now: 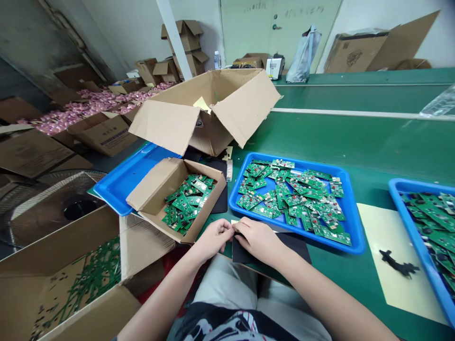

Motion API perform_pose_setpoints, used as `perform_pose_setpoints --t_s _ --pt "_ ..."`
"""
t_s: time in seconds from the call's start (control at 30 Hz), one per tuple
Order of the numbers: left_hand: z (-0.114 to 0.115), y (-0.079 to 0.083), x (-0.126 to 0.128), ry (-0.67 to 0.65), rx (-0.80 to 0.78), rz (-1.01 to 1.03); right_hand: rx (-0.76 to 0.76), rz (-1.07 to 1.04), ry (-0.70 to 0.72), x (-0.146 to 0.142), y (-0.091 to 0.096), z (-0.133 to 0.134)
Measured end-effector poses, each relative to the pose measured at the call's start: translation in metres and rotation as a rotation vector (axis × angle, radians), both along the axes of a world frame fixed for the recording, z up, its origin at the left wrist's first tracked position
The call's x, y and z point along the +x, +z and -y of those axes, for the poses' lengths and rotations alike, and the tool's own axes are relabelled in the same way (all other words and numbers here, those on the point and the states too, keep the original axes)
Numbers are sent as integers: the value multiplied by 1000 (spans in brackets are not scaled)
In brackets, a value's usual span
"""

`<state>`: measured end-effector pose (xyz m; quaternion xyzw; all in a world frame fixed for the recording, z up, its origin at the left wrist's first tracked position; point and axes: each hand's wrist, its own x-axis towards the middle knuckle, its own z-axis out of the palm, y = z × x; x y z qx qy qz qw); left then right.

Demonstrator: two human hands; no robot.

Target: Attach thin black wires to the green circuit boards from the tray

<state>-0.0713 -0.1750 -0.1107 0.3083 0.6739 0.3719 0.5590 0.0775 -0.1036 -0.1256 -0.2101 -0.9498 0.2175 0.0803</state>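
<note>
My left hand (215,235) and my right hand (256,238) meet at the table's front edge, fingertips almost touching. The fingers of both are closed in a pinch; whatever lies between them is hidden. Below my right hand lies a black mat (245,255). Just beyond, a blue tray (358,237) holds many green circuit boards (295,194) with small parts on them. To the left of my left hand stands a small cardboard box (204,219) with more green circuit boards (185,203) inside.
A large open carton (245,106) stands behind the small box, beside an empty-looking blue tray (130,177). On the right are yellow paper (384,241) with black pieces (398,264) and another blue tray (423,258). Lower left, a carton (21,279) holds green strips, near a fan (76,203).
</note>
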Motion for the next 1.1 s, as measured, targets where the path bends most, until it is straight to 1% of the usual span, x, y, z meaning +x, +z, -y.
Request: perform_pose_setpoints --t_s 0.2,0.4,0.63,0.83,1.1 --pt "3 1 3 -4 33 -34 17 -70 -38 0 -5 -3" --pt "4 1 6 42 81 -76 66 -115 -85 1 -8 -2" --pt "5 -1 9 87 114 -86 114 -132 -87 0 -8 0" --pt "3 -2 10 106 124 -78 114 -115 -101 -1 -7 0" --pt "4 0 10 109 126 -69 83 -100 -92 0 -4 0"
